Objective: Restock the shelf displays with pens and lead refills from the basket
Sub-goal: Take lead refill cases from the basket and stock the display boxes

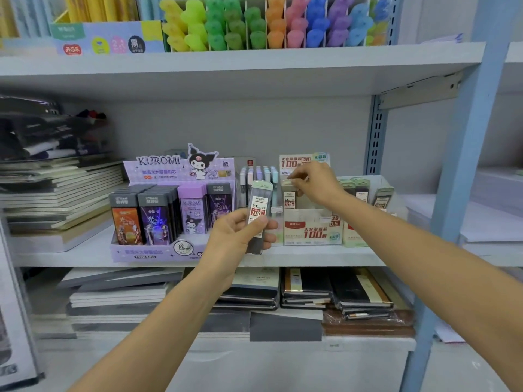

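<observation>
Head view: left hand grips one refill case; right hand pinches second case in box.

The lilac cardboard Kuromi display box carries dark lettering, white sparkles and a black-and-white cartoon figure on its header. Inside it stand a grey-capped orange-pictured lead case, a grey-capped deep purple lead case and an all-lilac lead case. Just in front of its right end, the smoky grey translucent lead refill case has a pale green cap and a white label with a red band. Right of the box, the white cardboard display box bears red print and holds a beige-capped grey refill case. Above the box, frosted plastic highlighters run yellow, lime, green, orange, pink, blue, violet, light blue. Below it lie black notebooks with cream and gold bands.
</observation>
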Demonstrator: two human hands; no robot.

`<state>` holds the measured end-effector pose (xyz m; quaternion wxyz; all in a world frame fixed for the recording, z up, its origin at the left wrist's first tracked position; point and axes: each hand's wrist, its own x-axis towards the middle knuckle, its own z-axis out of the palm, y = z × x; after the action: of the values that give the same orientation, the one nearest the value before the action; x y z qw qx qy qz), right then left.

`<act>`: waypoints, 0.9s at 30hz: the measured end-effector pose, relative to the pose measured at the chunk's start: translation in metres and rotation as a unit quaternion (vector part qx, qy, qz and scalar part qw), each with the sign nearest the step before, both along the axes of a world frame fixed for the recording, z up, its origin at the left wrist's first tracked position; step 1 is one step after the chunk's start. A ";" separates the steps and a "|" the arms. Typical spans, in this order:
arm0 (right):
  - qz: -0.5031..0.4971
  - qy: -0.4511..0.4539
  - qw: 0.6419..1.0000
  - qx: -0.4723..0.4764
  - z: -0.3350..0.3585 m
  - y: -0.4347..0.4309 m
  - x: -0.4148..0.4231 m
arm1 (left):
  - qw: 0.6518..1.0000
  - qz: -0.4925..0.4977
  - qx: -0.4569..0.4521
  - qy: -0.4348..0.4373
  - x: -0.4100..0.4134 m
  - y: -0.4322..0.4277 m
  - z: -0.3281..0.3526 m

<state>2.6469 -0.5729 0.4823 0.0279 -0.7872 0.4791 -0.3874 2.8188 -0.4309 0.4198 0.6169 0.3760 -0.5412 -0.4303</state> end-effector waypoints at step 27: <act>-0.055 -0.062 0.987 -0.139 0.017 0.085 -0.163 | 0.714 0.145 -0.310 -0.611 -0.130 -0.025 -0.009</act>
<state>2.4843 -0.4877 0.4989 -0.0734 -0.7301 0.4607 -0.4993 2.6889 -0.4563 0.4105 0.2884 0.4182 -0.8424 0.1798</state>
